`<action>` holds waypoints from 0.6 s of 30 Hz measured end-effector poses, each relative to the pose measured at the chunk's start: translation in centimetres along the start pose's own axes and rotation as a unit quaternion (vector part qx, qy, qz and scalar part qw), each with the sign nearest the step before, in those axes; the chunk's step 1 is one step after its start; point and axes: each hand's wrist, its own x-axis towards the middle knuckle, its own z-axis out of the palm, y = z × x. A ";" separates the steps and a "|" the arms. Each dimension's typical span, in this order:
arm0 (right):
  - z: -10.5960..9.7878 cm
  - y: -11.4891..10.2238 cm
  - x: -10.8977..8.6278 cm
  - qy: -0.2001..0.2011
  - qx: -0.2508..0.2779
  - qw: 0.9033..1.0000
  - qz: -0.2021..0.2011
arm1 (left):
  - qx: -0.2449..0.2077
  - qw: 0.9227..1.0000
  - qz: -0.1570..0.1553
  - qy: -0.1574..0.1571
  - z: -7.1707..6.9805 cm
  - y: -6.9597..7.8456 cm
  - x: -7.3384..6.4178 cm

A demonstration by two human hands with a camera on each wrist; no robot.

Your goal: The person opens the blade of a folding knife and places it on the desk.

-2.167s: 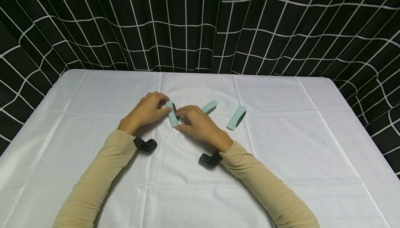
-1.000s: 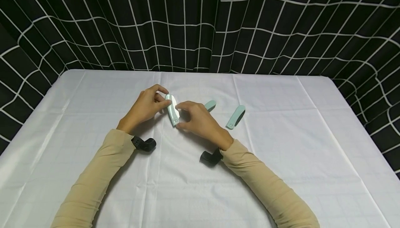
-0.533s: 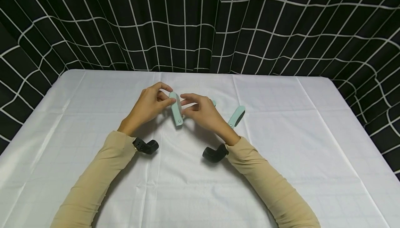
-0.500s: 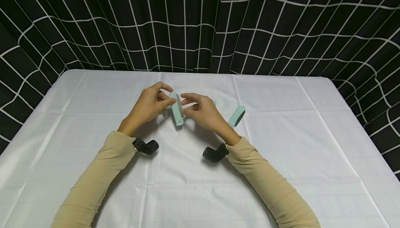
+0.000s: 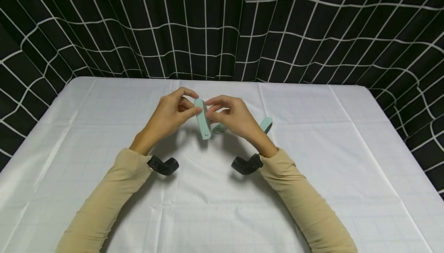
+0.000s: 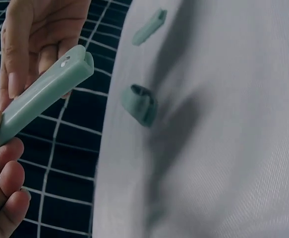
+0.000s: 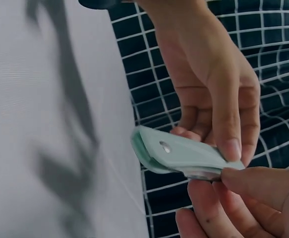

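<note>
A folding knife (image 5: 202,118) with a mint-green handle is held above the table between both hands in the head view. My left hand (image 5: 171,108) grips its far end between thumb and fingers. From the other side, my right hand (image 5: 237,114) pinches at the knife's open edge. A strip of the metal blade (image 7: 202,173) shows along that edge in the right wrist view, mostly inside the handle (image 7: 179,151). Two similar green folding knives lie on the cloth: one (image 5: 219,128) partly behind my right hand, the other (image 5: 266,124) partly covered by the right wrist.
White cloth (image 5: 194,206) with fold creases covers the table. A black curtain with a white grid (image 5: 194,29) hangs along the back and sides. Black wrist cameras (image 5: 167,166) jut inward from both sleeves.
Both hands have lifted the folding knife off the cloth and shifted it to the right. My right hand has moved up along it and now covers more of the other knives.
</note>
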 end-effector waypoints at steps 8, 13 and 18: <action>-0.9 -0.7 -0.3 -0.012 0.002 1.000 -0.005 | -0.024 1.000 -0.007 -0.002 -0.3 1.2 -0.3; -1.1 -1.0 -0.5 -0.021 0.001 1.000 -0.015 | -0.049 0.998 -0.029 -0.015 -0.4 1.2 -0.2; -1.0 -1.1 -0.6 -0.025 -0.001 0.999 -0.023 | -0.065 0.997 -0.036 -0.021 -0.4 1.2 -0.2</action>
